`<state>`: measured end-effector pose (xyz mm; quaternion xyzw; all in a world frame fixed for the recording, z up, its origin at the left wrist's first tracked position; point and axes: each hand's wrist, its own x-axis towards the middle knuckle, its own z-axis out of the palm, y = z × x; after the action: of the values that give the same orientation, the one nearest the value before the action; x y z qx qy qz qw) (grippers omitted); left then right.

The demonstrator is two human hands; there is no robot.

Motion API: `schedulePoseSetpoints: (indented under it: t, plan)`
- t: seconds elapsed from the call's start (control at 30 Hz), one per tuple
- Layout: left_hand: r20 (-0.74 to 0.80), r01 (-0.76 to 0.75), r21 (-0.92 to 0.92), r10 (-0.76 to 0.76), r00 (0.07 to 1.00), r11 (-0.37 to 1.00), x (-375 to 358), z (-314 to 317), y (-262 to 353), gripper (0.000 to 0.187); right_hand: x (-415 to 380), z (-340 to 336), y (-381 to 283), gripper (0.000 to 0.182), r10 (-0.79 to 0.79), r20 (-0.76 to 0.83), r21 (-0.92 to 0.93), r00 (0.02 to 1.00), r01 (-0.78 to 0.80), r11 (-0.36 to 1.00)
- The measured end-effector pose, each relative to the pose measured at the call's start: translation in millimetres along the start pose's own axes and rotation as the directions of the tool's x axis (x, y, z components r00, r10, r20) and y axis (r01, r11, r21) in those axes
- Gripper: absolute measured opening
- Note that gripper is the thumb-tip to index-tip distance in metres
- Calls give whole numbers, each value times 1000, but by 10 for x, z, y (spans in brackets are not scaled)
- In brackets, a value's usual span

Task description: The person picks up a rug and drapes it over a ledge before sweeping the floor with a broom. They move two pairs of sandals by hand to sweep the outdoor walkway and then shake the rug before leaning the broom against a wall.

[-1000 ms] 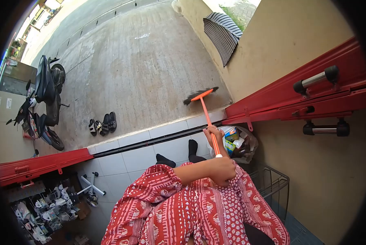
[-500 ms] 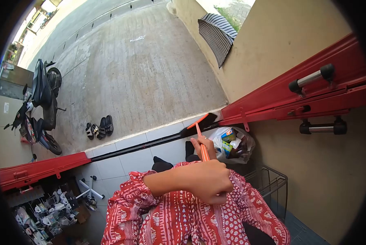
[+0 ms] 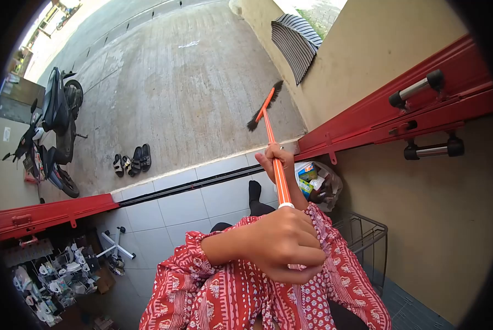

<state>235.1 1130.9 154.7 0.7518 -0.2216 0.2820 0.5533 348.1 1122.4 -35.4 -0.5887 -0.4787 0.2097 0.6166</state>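
Observation:
An orange broom with a striped handle and dark bristles reaches over the door track, its head on the concrete outside. My left hand is closed round the top end of the handle, close to my body. Further down the shaft, my right hand grips it with the thumb along the side. A clear plastic bag stuffed with colourful packaging sits just to the right of my right forearm, partly hidden by it.
Red folding doors stand at both sides of the black floor track. Sandals and a parked motorbike are outside on the left. A metal rack is at my right, and hanging goods are at lower left.
The broom head has moved away from me, from the doorway sill out onto the concrete. Both hands have kept their grip, and my right hand has moved outward with the shaft.

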Motion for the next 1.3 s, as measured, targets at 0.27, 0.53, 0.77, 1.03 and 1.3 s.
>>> schedulePoseSetpoints:
  t: [0.27,0.53,0.77,1.03,1.3]
  plan:
    - [-405,-59,45,72,911,997,-1025,-132,1451,19,-829,1108,-1164,45,-271,300,72,915,261,963]
    - [-725,309,294,1,688,905,-2402,650,3133,33,-2265,2431,-2066,43,-391,853,407,345,27,913]
    - [-884,640,461,250,396,615,-3130,1465,3864,31,-3278,3278,-2735,39,-565,824,533,-37,-283,797]
    - [-901,842,392,341,269,372,-3772,1467,4447,34,-3967,4304,-3090,40,-723,639,573,-263,-463,676]
    - [-719,961,196,695,4,196,-4383,1271,5214,30,-4629,5429,-3553,43,-830,377,390,-411,-742,545]
